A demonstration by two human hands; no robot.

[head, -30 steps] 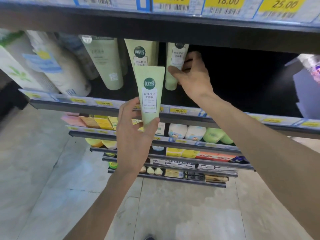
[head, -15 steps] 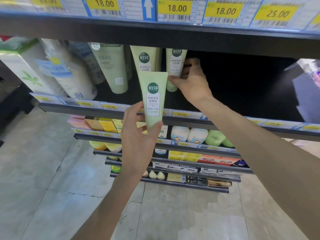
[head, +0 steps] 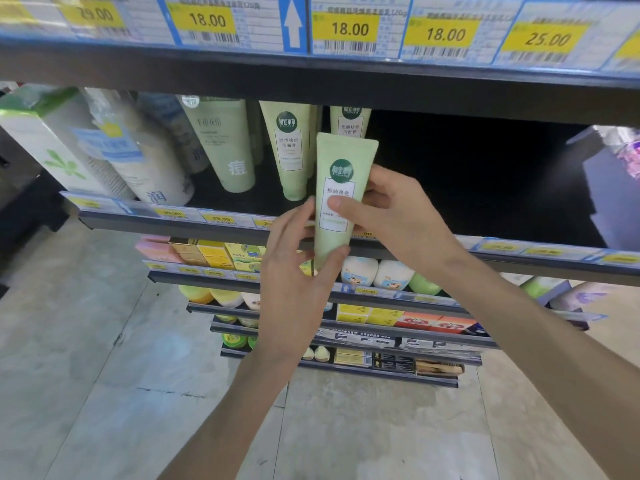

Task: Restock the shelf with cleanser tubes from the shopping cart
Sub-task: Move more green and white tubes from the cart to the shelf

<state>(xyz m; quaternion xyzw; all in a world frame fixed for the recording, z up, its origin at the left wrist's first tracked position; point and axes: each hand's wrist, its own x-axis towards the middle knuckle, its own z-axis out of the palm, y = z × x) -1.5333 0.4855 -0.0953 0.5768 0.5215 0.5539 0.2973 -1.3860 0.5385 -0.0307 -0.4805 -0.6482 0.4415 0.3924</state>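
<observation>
A pale green cleanser tube (head: 341, 168) with a dark green round logo stands upright in front of the shelf edge (head: 194, 225), cap end down. My left hand (head: 294, 289) grips its lower end between thumb and fingers. My right hand (head: 391, 216) holds its middle from the right, thumb across the white label. Behind it, two matching tubes (head: 289, 147) (head: 350, 122) stand on the shelf. The shopping cart is out of view.
To the right of the standing tubes the shelf (head: 467, 174) is dark and bare. Larger tubes and a boxed product (head: 45, 143) fill its left part. An upper shelf with price tags (head: 349, 29) hangs just above. Lower shelves (head: 346, 299) carry small boxes and bottles.
My right hand left the tube standing on the shelf and came forward to take the tube my left hand holds. The view shifted downward.
</observation>
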